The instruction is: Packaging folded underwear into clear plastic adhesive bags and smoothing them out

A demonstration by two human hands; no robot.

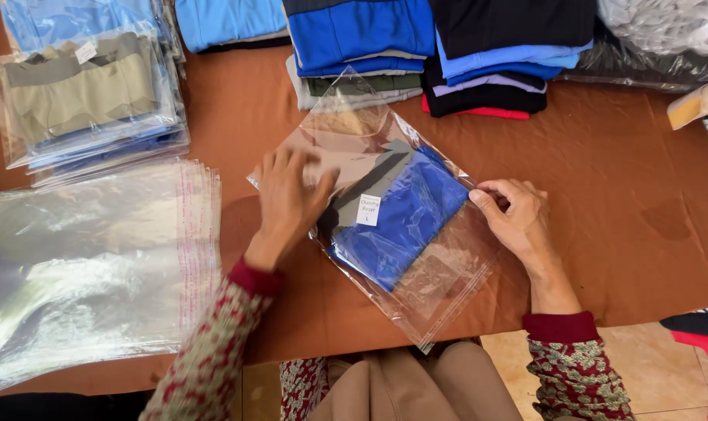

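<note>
While lying mid-table, clear bag [385,226] holding folded blue garment [397,222]: pressed flat by spread left hand [288,203], right edge pinched by right hand [514,214]. Likely light, soft, slippery film; best gripped at edges.

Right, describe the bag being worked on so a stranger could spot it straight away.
On the brown table, look at the middle of the near edge, between the left hand and the right hand. There lies a clear plastic bag set at a slant, holding a folded blue and grey garment with a small white label. Unlike the packed bags stacked at far left, it lies alone.
</note>
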